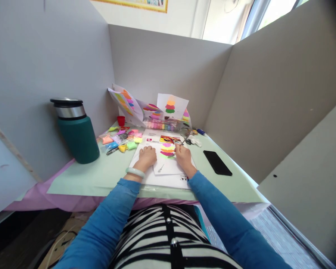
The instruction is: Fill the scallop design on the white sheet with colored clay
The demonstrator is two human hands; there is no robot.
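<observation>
On a white sheet point(168, 170) lies a stacked patch of bright pink, yellow, orange and magenta colour point(167, 150), with a small dark drawn mark below it. My right hand point(183, 156) is closed around a thin stick-like tool point(187, 138) that slants up to the right; its exact kind is too small to tell. The hand rests at the patch's right side. My left hand point(147, 156) lies on the paper left of the patch, fingers curled under. What is beneath those fingers is hidden. Under the sheet is a larger white pad point(142, 180) with printed pictures.
A green bottle point(78, 138) stands at the left. Several small coloured packets point(123, 147) and a red cup point(121, 120) lie beyond my left hand. Painted sheets point(172, 106) lean at the back by a row of colours point(162, 125). A black phone point(217, 163) lies right. Grey panels point(168, 59) enclose the table.
</observation>
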